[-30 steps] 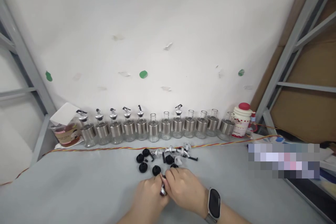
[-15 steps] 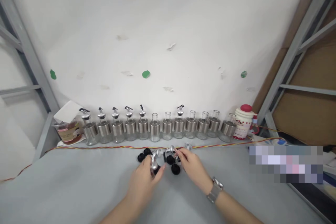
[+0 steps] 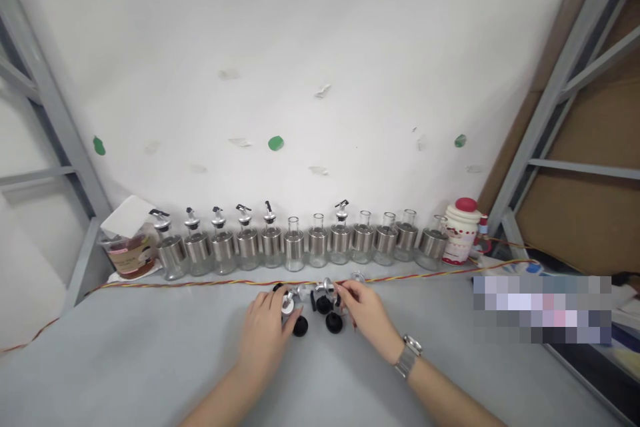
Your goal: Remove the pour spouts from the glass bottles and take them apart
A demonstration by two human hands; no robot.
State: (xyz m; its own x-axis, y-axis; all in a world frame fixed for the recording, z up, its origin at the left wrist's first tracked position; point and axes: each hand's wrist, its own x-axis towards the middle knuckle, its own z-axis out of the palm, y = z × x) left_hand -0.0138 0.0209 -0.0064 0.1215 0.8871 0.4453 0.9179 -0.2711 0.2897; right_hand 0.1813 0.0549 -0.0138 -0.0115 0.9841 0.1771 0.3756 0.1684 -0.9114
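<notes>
Moved apart since earlier, hands flank black caps, silver pourer at left fingertips, grips unclear.

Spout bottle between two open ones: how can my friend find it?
Start at the white wall. At its foot stand steel-sleeved glass bottles; count eight from the left. That bottle wears a pour spout with a black lever; both neighbours have bare necks.

Behind the twisted wire stood twelve glass bottles, six of them fitted with pourers and six open-necked, plus one tub and one red-topped jar. Before it lay at least three round black caps (two hands hid part of the cluster). Three green patches showed above it.
</notes>
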